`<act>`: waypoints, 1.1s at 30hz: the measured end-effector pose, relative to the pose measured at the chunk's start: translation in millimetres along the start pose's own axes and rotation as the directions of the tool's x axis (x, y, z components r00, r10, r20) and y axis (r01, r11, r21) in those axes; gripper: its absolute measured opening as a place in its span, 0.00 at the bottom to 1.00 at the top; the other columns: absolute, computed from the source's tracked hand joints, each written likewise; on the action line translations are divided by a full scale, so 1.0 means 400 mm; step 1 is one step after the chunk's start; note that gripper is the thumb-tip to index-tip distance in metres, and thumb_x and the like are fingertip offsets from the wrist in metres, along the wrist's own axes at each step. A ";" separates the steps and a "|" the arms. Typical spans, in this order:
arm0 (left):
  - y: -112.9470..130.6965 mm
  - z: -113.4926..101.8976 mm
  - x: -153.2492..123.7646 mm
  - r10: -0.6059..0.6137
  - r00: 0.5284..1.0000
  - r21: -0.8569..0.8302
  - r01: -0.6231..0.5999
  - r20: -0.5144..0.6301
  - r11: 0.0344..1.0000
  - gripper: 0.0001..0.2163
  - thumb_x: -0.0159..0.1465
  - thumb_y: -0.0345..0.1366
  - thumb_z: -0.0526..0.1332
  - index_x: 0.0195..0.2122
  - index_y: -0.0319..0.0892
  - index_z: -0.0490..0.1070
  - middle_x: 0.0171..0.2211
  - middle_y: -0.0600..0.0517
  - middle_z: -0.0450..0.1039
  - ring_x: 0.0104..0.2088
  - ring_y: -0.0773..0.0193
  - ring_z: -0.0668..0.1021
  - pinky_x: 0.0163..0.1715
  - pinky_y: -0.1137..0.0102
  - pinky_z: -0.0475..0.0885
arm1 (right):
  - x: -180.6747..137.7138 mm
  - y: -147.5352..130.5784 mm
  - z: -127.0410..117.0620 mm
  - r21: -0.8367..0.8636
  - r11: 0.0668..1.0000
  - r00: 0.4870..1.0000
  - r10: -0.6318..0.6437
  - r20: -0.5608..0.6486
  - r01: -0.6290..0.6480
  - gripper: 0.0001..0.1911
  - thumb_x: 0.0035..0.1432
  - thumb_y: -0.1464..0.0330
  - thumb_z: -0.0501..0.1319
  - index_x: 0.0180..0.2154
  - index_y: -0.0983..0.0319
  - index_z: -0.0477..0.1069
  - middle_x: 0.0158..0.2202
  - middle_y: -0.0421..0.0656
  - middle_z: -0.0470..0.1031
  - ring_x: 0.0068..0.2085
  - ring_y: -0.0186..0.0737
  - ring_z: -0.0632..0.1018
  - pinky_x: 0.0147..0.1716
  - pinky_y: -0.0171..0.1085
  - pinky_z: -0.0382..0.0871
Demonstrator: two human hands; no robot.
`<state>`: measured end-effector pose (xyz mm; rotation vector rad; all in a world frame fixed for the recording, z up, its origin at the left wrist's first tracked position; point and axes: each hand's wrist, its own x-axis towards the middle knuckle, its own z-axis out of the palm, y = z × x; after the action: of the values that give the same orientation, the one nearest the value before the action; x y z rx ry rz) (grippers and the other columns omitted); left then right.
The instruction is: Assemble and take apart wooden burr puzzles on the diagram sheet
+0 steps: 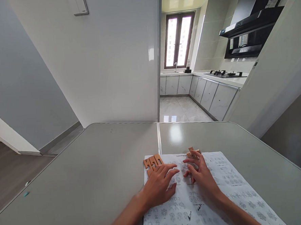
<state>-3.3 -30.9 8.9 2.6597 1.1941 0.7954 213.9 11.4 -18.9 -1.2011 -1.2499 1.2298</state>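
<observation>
- Grey tabletop (111, 176), printed sheet (185, 203) atop.
- Left hand (160, 184): half-open, empty, beside notched pieces (151, 159), sheet's upper left.
- Right hand (200, 173): half-curled, at wooden block (189, 155), sheet's top; hold unclear.
- Advisable: light edge grip.

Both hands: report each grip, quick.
Left hand: open, by the notched wooden pieces.
Right hand: loosely open, near the wooden block; contact cannot be told.

the wooden pieces (151, 158) are orange-brown; grey drawings (252, 204) pattern the white sheet (183, 209); the table (93, 184), grey.
</observation>
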 end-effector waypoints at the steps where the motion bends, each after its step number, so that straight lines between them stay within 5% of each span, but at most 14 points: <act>1: 0.000 0.000 0.000 -0.001 1.000 -0.002 0.001 0.002 1.000 0.23 0.64 0.29 0.62 0.61 0.47 0.63 0.62 0.45 0.70 0.59 0.51 0.74 0.59 0.54 0.70 | 0.001 0.000 -0.001 0.006 1.000 1.000 0.006 0.002 -0.006 0.34 0.60 0.59 0.64 0.64 0.52 0.53 0.50 0.47 0.75 0.28 0.42 0.82 0.19 0.36 0.71; 9: 0.002 -0.004 0.002 -0.021 0.999 -0.016 0.022 0.029 1.000 0.23 0.64 0.29 0.61 0.61 0.48 0.63 0.62 0.46 0.70 0.59 0.51 0.74 0.60 0.54 0.70 | 0.002 -0.012 -0.001 0.033 0.999 0.999 0.035 -0.018 -0.035 0.36 0.56 0.57 0.68 0.63 0.52 0.59 0.50 0.46 0.75 0.30 0.41 0.81 0.19 0.34 0.70; 21: 0.007 -0.004 0.003 -0.030 0.999 -0.016 0.030 0.014 0.999 0.23 0.64 0.30 0.62 0.60 0.47 0.64 0.61 0.46 0.71 0.58 0.50 0.75 0.58 0.54 0.70 | -0.016 -0.011 0.009 -0.012 0.998 0.995 -0.067 0.073 0.068 0.21 0.64 0.59 0.62 0.55 0.54 0.61 0.47 0.45 0.78 0.30 0.37 0.76 0.26 0.35 0.68; 27: 0.007 -0.005 0.006 -0.103 0.990 -0.044 0.099 -0.092 0.994 0.22 0.65 0.30 0.62 0.60 0.48 0.64 0.57 0.46 0.73 0.56 0.51 0.76 0.56 0.54 0.71 | -0.032 -0.033 0.016 0.081 0.993 0.968 -0.104 0.230 0.088 0.18 0.65 0.55 0.63 0.50 0.54 0.62 0.40 0.44 0.79 0.27 0.36 0.72 0.24 0.35 0.62; 33: 0.009 -0.017 0.005 -0.263 0.957 -0.309 0.216 -0.121 0.926 0.26 0.65 0.38 0.67 0.61 0.50 0.60 0.56 0.46 0.71 0.55 0.52 0.76 0.54 0.57 0.74 | -0.045 -0.055 0.011 0.193 0.981 0.884 -0.102 0.456 0.013 0.16 0.66 0.54 0.64 0.45 0.55 0.62 0.30 0.39 0.76 0.25 0.34 0.69 0.23 0.33 0.57</act>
<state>-3.4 -32.6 16.6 2.1968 1.2914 1.0640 209.7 -6.6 3.1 -0.7454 -1.4631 1.6119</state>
